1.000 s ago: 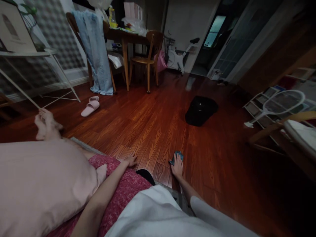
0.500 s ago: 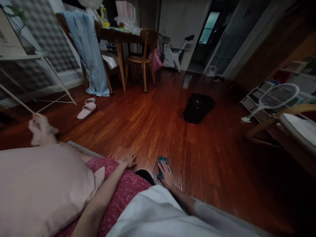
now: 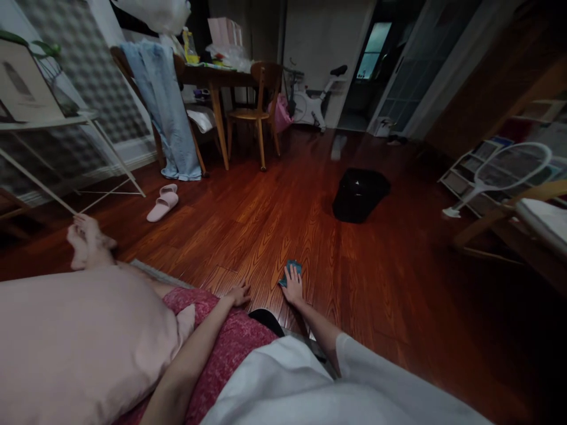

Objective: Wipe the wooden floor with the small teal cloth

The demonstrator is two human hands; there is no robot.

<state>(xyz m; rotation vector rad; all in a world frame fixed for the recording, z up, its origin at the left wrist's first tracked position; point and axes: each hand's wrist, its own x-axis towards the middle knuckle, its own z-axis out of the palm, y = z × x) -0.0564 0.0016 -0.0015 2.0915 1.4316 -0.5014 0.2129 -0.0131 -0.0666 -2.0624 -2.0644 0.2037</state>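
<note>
A small teal cloth (image 3: 291, 267) lies on the wooden floor (image 3: 248, 242), partly covered by my right hand (image 3: 293, 287). That hand rests flat on it, fingers stretched out and a little spread. My left hand (image 3: 240, 293) hangs past the red-pink patterned fabric over my lap, its fingers apart and pointing to the floor, with nothing in them. Whether its fingertips touch the boards I cannot tell. Between the two hands, at the seat's edge, a black rounded object (image 3: 267, 319) shows in part.
A black bin (image 3: 359, 195) stands on the floor ahead. Pink slippers (image 3: 162, 203) lie to the left, near a chair draped with jeans (image 3: 170, 112). At the right are a white racket (image 3: 500, 171) and a chair (image 3: 500, 218). A pale pillow (image 3: 88, 336) covers my legs.
My right hand has slid forward over the floor, away from me, and the teal cloth has moved along under it. My left hand stays nearly in place. The view has shifted slightly.
</note>
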